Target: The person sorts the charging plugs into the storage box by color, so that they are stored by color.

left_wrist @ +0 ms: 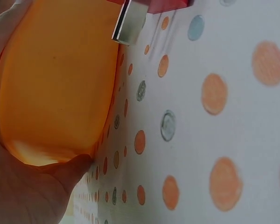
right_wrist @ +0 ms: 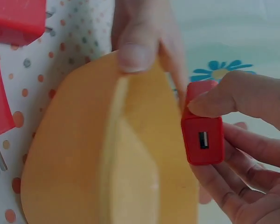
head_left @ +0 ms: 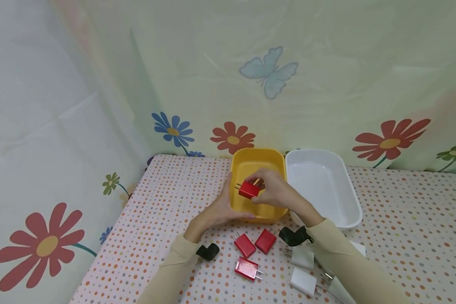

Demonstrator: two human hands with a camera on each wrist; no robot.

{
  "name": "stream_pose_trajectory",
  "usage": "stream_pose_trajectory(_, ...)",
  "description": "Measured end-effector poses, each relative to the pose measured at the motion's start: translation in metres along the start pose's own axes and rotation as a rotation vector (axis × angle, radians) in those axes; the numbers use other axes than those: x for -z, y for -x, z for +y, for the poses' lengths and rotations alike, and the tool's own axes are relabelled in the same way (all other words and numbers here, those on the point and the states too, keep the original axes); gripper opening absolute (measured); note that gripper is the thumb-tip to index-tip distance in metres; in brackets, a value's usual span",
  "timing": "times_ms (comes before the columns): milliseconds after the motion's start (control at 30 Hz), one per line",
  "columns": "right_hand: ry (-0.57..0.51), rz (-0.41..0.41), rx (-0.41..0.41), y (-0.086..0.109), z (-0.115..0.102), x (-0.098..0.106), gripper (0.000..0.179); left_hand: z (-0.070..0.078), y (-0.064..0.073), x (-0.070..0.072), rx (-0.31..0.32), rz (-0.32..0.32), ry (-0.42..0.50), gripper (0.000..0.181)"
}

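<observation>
Thumb and fingers of my left hand [head_left: 219, 207] hold the near left corner of a yellow plastic tray [head_left: 259, 153], the thumb along its near wall. Over this tray my right hand [head_left: 274, 189] pinches a red USB charger plug [head_left: 248, 190], its two metal prongs pointing left. The right wrist view shows the USB socket end of the held red charger [right_wrist: 204, 141] between thumb and fingers. Three more red chargers [head_left: 266, 241] lie on the table just in front of the tray.
A white tray [head_left: 349, 196] stands right beside the yellow one. Several white chargers [head_left: 303, 281] lie near the right forearm, some partly hidden by the sleeve. A dotted cloth [head_left: 167, 177] covers the table; a flowered curtain [head_left: 197, 63] hangs behind it.
</observation>
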State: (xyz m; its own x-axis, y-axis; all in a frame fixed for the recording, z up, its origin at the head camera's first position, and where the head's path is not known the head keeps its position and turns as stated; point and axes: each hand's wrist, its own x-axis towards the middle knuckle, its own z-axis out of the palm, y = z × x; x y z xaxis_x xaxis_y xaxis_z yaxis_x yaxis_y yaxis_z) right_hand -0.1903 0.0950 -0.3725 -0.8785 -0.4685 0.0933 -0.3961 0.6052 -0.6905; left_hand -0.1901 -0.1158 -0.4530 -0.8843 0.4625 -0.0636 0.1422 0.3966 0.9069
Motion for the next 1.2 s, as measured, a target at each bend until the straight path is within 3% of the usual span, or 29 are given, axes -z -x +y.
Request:
stream_pose_trajectory(233, 0.101, -0.025, -0.013, -0.012, 0.014, -0.021, 0.044, 0.001, 0.001, -0.001, -0.001, -0.002, 0.003, 0.135)
stream_pose_trajectory(467, 0.083, -0.097, -0.050, -0.016, 0.027, -0.037, 0.042, 0.001, 0.001, -0.001, 0.026, 0.019, -0.049, 0.137)
stream_pose_trajectory(667, 0.082, -0.083, -0.052, -0.016, 0.032, -0.048, 0.039, -0.002, 0.000, -0.001, 0.019, 0.026, -0.057, 0.138)
stream_pose_trajectory(1000, 0.074, -0.090, -0.063, -0.018, 0.029, -0.053, 0.038, -0.002, 0.005, 0.000, 0.024, 0.034, -0.035, 0.138)
stream_pose_trajectory(1200, 0.040, -0.059, -0.077, -0.013, 0.026, -0.043, 0.042, 0.000, 0.002, -0.003, 0.043, 0.034, -0.053, 0.135)
